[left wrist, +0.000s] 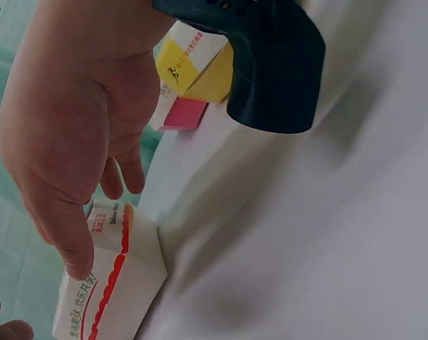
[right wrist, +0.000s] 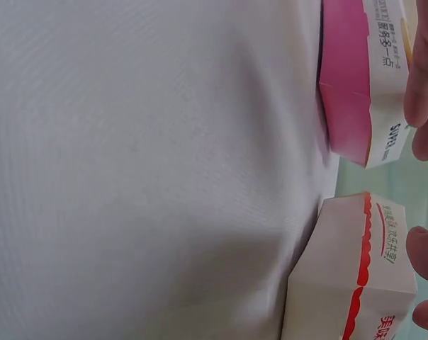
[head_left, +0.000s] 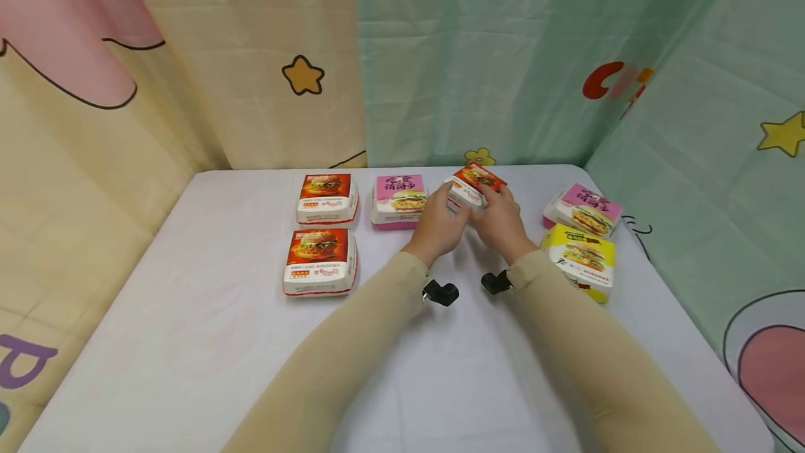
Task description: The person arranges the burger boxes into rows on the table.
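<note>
A red-and-white burger box (head_left: pixel 479 175) sits turned at an angle near the back edge of the table, between both hands. My left hand (head_left: pixel 437 229) holds its left side, fingers near the left corner. On the other side, my right hand (head_left: pixel 503 226) grips the right front part, fingers over the edge. In the left wrist view the right thumb (left wrist: pixel 74 248) presses on the white side of the box (left wrist: pixel 132 273). The right wrist view shows the left fingers (right wrist: pixel 423 88) over the pink burger box (right wrist: pixel 345 92), which stands just left of the held box.
Two more red-and-white boxes (head_left: pixel 328 198) (head_left: pixel 319 261) stand in a column at left. At right, a pink box (head_left: pixel 585 210) sits behind a yellow box (head_left: pixel 580 257), close to the right sleeve. Curtains (head_left: pixel 478 54) hang behind the white table (head_left: pixel 189 341).
</note>
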`<state>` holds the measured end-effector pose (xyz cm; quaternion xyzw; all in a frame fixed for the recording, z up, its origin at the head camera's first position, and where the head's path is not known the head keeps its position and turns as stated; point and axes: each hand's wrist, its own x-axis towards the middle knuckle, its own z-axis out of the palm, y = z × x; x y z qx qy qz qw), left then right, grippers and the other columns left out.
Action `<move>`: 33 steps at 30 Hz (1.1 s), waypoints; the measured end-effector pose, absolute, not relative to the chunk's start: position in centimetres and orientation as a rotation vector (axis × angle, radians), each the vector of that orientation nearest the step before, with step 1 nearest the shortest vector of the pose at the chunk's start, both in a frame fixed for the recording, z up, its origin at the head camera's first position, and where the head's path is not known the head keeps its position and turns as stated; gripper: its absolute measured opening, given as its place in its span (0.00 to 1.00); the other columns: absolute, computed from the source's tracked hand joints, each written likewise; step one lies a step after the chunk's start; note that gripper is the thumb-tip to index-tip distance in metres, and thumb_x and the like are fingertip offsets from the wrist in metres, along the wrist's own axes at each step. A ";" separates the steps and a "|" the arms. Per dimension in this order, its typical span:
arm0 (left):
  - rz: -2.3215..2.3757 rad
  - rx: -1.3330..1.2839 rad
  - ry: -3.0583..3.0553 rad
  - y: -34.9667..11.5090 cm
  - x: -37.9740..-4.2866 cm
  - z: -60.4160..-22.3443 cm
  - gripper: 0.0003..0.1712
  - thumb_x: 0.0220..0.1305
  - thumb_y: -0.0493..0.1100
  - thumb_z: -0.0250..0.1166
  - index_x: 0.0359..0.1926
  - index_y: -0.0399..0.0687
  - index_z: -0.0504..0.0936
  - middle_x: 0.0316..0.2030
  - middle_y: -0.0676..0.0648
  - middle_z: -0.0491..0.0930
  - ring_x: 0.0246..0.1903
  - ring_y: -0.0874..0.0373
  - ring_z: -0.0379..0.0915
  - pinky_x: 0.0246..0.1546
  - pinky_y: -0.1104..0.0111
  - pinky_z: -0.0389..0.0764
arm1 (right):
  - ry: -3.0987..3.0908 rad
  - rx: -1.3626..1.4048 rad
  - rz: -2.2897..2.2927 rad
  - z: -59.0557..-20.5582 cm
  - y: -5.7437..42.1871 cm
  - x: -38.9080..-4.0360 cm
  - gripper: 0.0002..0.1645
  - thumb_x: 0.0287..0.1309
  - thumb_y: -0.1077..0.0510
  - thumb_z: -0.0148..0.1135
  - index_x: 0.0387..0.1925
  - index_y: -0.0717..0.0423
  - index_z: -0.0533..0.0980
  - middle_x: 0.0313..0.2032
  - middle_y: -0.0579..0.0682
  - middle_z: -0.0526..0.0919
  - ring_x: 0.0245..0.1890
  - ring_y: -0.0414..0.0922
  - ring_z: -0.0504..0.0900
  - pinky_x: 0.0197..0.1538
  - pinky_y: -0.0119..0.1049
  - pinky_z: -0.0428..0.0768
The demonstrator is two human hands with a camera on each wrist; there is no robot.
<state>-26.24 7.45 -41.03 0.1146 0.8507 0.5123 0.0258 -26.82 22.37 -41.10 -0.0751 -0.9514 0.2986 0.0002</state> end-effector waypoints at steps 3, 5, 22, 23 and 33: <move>1.614 0.308 2.598 7.8 -27.1 -41.1 0.38 0.80 0.51 0.57 0.82 0.42 0.57 0.79 0.38 0.63 0.79 0.45 0.59 0.79 0.52 0.63 | -2.990 -0.240 0.926 -41.3 22.3 -27.1 0.44 0.73 0.45 0.62 0.82 0.51 0.58 0.82 0.70 0.46 0.78 0.75 0.53 0.75 0.69 0.64; 1.616 0.277 2.589 7.9 -27.7 -41.1 0.39 0.80 0.51 0.57 0.82 0.42 0.56 0.79 0.38 0.62 0.79 0.45 0.58 0.79 0.53 0.63 | -2.991 -0.232 0.909 -41.5 22.1 -27.3 0.44 0.73 0.44 0.63 0.82 0.52 0.58 0.82 0.70 0.47 0.78 0.75 0.53 0.76 0.68 0.63; 1.547 0.191 2.568 9.5 -30.1 -42.0 0.42 0.79 0.52 0.57 0.84 0.46 0.51 0.85 0.36 0.41 0.83 0.40 0.43 0.82 0.49 0.55 | -2.978 -0.180 0.865 -42.1 22.5 -28.0 0.40 0.75 0.49 0.60 0.81 0.56 0.60 0.78 0.68 0.62 0.82 0.66 0.50 0.79 0.63 0.60; 1.546 0.187 2.558 9.6 -30.1 -42.0 0.42 0.79 0.52 0.57 0.84 0.46 0.51 0.85 0.36 0.40 0.83 0.40 0.44 0.82 0.49 0.55 | -2.980 -0.181 0.869 -42.1 22.6 -28.0 0.40 0.75 0.49 0.60 0.81 0.56 0.60 0.78 0.68 0.63 0.83 0.65 0.50 0.80 0.62 0.60; 1.554 0.153 2.541 10.6 -30.0 -42.5 0.42 0.79 0.50 0.56 0.84 0.40 0.50 0.83 0.36 0.50 0.81 0.43 0.51 0.81 0.54 0.58 | -2.975 -0.201 0.878 -41.6 23.8 -27.7 0.36 0.73 0.59 0.56 0.79 0.59 0.63 0.73 0.68 0.70 0.77 0.64 0.64 0.80 0.58 0.63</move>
